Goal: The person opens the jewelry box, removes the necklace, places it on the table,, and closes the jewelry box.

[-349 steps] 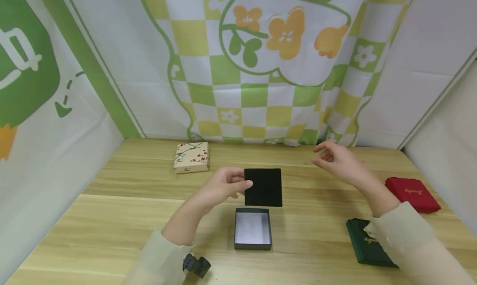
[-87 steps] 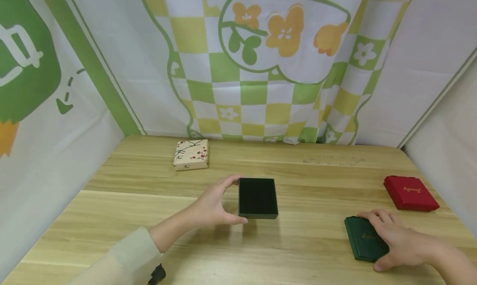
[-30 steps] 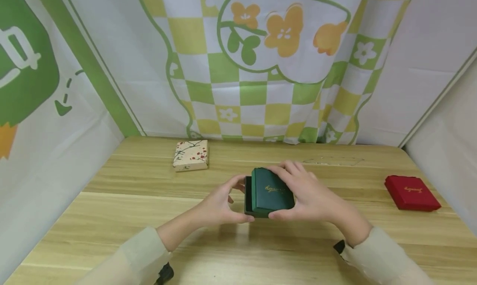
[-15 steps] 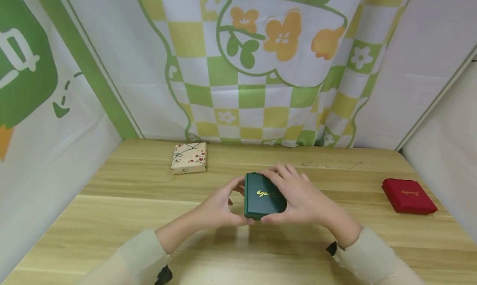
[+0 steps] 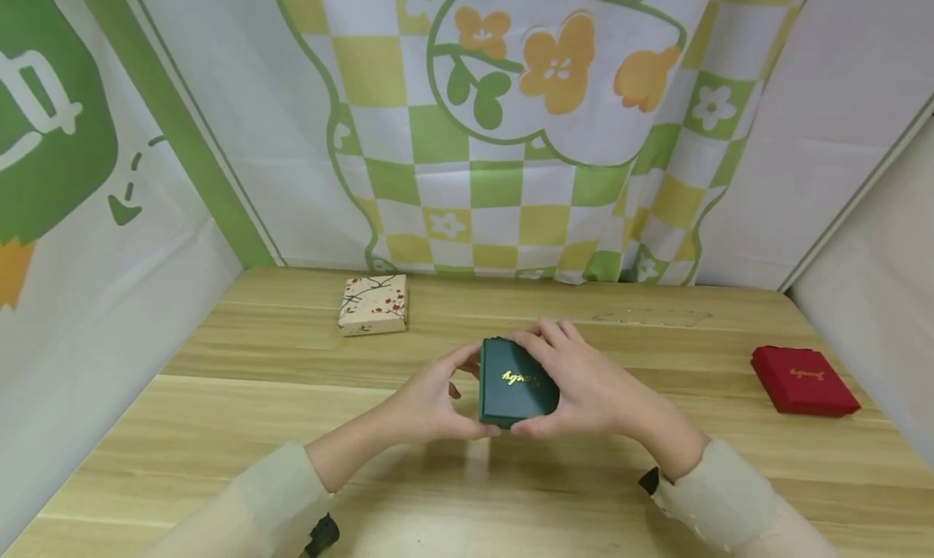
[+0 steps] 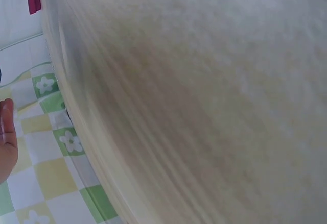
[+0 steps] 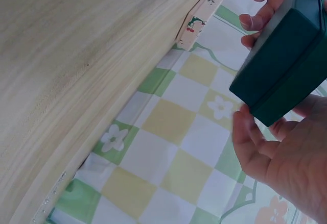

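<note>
In the head view, the green box (image 5: 516,389) is held over the middle of the tabletop (image 5: 219,416), well short of the far edge; the left grip (image 5: 434,402) pinches its left side, the right grip (image 5: 587,384) its right, thumbs on the near side; uneven pressure could cock the lid (image 5: 499,363) and make it bind; the fine chain (image 5: 653,318) near the far edge, toward the right corner, could snag on a careless finger.

In the left wrist view, the tabletop is mostly blurred; the left grip barely shows, so its hold cannot be told there.

In the right wrist view, the box hangs above the tabletop; a seam (image 7: 286,70) crosses its side; how firmly the halves fit I cannot tell; a loose fit, lifted by one half, might drop the other.
</note>
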A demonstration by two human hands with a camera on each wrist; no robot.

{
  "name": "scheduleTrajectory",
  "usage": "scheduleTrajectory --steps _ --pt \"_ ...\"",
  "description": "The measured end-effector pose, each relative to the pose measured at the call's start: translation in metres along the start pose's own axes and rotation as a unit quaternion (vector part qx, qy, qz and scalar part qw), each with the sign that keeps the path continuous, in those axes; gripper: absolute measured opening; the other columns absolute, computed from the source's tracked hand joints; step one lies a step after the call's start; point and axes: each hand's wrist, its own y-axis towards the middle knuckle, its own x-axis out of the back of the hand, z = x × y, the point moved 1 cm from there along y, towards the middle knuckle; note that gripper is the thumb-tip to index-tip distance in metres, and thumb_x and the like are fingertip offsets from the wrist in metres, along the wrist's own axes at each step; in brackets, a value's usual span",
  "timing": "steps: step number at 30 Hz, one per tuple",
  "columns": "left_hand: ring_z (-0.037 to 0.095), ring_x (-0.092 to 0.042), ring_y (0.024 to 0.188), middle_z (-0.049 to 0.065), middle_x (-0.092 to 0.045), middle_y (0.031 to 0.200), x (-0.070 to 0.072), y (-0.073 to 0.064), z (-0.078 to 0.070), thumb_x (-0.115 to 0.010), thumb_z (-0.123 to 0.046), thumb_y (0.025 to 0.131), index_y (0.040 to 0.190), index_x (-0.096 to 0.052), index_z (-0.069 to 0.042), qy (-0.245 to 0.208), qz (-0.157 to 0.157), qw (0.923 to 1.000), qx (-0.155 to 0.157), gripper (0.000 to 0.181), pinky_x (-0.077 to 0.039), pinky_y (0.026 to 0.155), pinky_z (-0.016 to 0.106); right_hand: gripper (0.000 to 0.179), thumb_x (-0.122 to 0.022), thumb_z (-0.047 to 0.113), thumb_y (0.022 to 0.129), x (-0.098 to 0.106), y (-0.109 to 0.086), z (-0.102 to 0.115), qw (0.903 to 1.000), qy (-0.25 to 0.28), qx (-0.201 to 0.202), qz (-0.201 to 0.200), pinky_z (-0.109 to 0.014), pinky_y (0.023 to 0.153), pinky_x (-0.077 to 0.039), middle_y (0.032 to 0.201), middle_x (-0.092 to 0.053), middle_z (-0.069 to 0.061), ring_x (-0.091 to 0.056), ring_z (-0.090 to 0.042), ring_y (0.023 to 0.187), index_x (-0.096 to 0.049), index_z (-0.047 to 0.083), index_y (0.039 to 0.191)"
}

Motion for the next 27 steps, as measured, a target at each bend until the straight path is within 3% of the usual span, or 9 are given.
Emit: scheduleTrajectory --steps 6,10,14,16,21,27 --pt "0.023 -0.056 0.116 0.003 -0.062 0.127 -0.001 0.001 -0.001 -0.089 -0.02 0.071 0.146 -0.042 -0.014 -0.024 -0.002 0.9997 -0.005 0.088 -0.055 0.082 0.042 0.096 -0.082 0.054 0.072 0.0 0.0 -0.003 0.9979 0.057 -0.021 0.022 -0.027 0.077 -0.051 0.13 -0.044 -0.001 -0.058 -0.013 0.094 -0.04 0.013 0.149" --pt "0.025 -0.054 0.119 0.006 -0.056 0.132 -0.001 0.002 0.001 -0.087 -0.023 0.076 0.147 -0.035 -0.015 -0.049 0.032 0.9983 0.004 0.088 -0.053 0.081 0.037 0.096 -0.082 0.053 0.073 -0.001 -0.001 -0.004 0.9965 0.077 -0.02 0.025 -0.026 0.077 -0.052 0.132 -0.043 -0.003 -0.058 -0.013 0.096 -0.039 0.012 0.149" --pt "0.025 -0.056 0.117 0.009 -0.057 0.131 0.002 0.003 0.003 -0.08 -0.029 0.084 0.151 -0.028 -0.018 -0.123 0.087 0.9877 0.041 0.085 -0.052 0.082 0.035 0.095 -0.082 0.05 0.073 -0.003 -0.003 -0.006 0.9963 0.084 -0.01 0.018 -0.028 0.081 -0.052 0.13 -0.042 -0.004 -0.056 -0.013 0.1 -0.038 0.012 0.149" --pt "0.024 -0.058 0.114 0.011 -0.058 0.129 0.003 0.002 0.003 -0.073 -0.034 0.09 0.152 -0.028 -0.02 -0.16 0.099 0.98 0.065 0.078 -0.052 0.085 0.037 0.095 -0.083 0.048 0.072 -0.004 -0.004 -0.006 0.9959 0.088 -0.01 0.015 -0.028 0.082 -0.052 0.13 -0.041 -0.003 -0.054 -0.013 0.101 -0.039 0.013 0.148" --pt "0.018 -0.06 0.102 0.015 -0.059 0.125 0.003 0.004 0.001 -0.055 -0.037 0.102 0.15 -0.036 -0.015 -0.177 0.071 0.9776 0.088 0.056 -0.051 0.084 0.039 0.093 -0.084 0.045 0.071 -0.006 -0.004 -0.005 0.9949 0.099 -0.013 0.015 -0.029 0.083 -0.051 0.128 -0.041 -0.001 -0.052 -0.013 0.1 -0.039 0.017 0.148" --pt "0.015 -0.061 0.092 0.015 -0.061 0.116 0.001 0.004 -0.001 -0.056 -0.027 0.101 0.147 -0.04 -0.007 -0.186 0.053 0.9775 0.085 0.052 -0.052 0.078 0.036 0.094 -0.085 0.046 0.07 -0.012 -0.006 -0.006 0.9953 0.095 -0.005 0.013 -0.029 0.084 -0.051 0.125 -0.04 0.001 -0.05 -0.011 0.101 -0.039 0.016 0.146"
